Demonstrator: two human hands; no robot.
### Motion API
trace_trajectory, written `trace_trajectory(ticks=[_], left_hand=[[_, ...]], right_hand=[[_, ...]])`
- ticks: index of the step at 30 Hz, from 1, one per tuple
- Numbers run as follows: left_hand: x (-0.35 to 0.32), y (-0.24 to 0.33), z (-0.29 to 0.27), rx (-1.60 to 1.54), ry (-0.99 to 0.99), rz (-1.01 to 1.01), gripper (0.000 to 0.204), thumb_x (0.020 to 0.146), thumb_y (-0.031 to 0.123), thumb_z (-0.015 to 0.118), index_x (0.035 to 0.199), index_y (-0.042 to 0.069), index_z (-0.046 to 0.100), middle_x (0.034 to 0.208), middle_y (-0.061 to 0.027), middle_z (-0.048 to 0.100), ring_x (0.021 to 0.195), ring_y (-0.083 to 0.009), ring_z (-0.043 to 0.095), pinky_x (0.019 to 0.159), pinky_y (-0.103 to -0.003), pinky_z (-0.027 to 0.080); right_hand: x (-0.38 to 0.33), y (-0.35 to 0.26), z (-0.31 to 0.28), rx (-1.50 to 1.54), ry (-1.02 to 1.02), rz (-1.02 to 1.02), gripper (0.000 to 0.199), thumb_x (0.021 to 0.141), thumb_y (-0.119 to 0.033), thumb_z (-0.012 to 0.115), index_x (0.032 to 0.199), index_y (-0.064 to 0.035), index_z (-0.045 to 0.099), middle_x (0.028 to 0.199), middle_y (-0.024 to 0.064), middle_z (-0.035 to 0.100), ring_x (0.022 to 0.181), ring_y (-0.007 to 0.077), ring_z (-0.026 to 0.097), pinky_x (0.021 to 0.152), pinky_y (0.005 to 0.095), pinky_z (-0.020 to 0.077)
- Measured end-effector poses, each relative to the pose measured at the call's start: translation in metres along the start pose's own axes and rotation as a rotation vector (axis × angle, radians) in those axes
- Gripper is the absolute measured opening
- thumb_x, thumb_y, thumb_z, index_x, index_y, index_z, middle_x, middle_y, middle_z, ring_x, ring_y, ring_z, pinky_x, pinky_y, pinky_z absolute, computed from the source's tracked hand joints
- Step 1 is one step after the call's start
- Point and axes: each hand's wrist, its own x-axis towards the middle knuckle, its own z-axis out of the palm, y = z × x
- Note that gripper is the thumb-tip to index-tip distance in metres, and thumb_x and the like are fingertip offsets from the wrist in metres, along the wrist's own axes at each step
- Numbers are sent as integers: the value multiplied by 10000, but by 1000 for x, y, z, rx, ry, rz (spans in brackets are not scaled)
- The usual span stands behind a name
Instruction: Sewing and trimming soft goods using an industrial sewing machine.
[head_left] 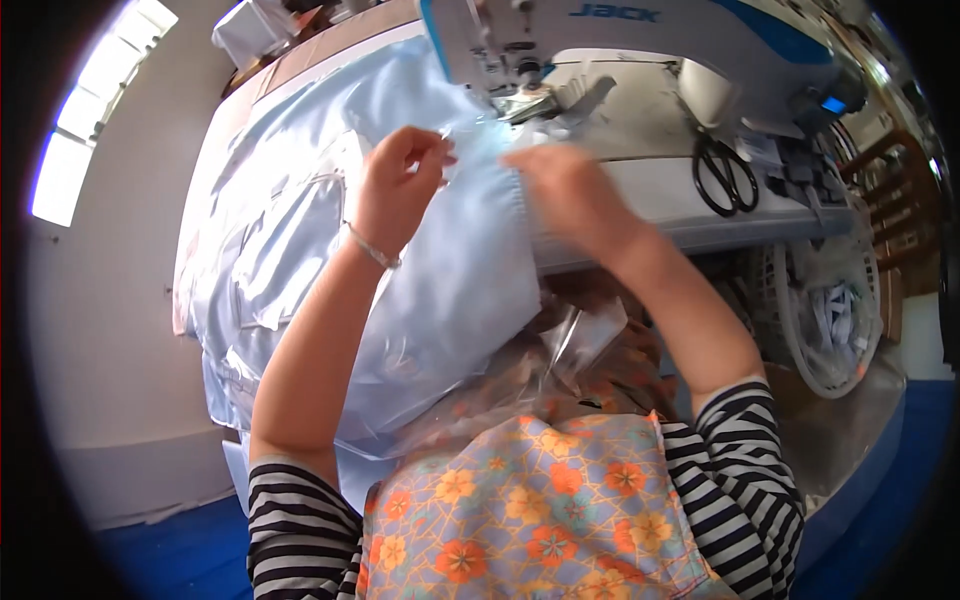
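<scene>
On the white counter (660, 190): pale blue fabric (430, 280) spreads leftward under the sewing machine (640, 40) | left hand (400, 185) pinches a fabric fold, grip closed | right hand (565, 185) lies blurred on the fabric, grip unclear | black scissors (725, 175) right | white basket (825, 310) beside counter | blue floor (180, 555), bright window (85, 130) left.

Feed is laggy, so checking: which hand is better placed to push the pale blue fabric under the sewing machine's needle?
Probably the right hand: it lies flat on the pale blue fabric just below the presser foot. The left hand pinches a fold further left.
</scene>
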Motion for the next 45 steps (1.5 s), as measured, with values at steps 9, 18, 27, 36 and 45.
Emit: trace_trajectory(ticks=[9, 18, 27, 36, 45], left_hand=[[-3, -7, -7, -97, -405, -102, 129, 898, 88, 528, 951, -14, 585, 1016, -111, 677, 780, -169, 621, 752, -310, 526], [-5, -6, -6, 198, -356, 177, 146, 823, 4, 551, 968, -10, 563, 1116, -144, 644, 988, -277, 624, 865, -350, 495], [32, -15, 4, 369, -361, 407, 293, 847, 201, 506, 1029, -5, 608, 1137, -180, 611, 1002, -334, 601, 871, -401, 481], [51, -31, 25, 686, -406, 393, 378, 838, 195, 455, 1103, -19, 618, 1196, -176, 603, 1111, -349, 553, 965, -418, 433], [54, -26, 30, 781, -440, 302, 392, 800, 180, 472, 1108, -7, 626, 1143, -157, 627, 1094, -330, 568, 962, -404, 444]], right_hand=[[-3, -31, 62, -2, -413, -134, 257, 752, -68, 633, 1007, -32, 642, 947, 137, 645, 940, 302, 614, 822, 429, 492], [8, -14, 36, -249, -280, 75, 417, 801, -127, 631, 1184, 16, 551, 1330, 270, 468, 1252, 409, 447, 1037, 480, 372], [19, -14, 76, -58, -163, 107, 217, 854, -217, 556, 1051, -126, 557, 1033, 14, 590, 1019, 195, 539, 886, 386, 412], [24, -5, 91, -272, -236, -164, 175, 861, -153, 536, 1034, -135, 551, 1034, 10, 585, 994, 155, 533, 852, 334, 422], [30, -11, 90, 158, -355, 65, 265, 894, -220, 544, 1132, -105, 561, 1104, 45, 610, 1042, 211, 562, 894, 338, 444]])
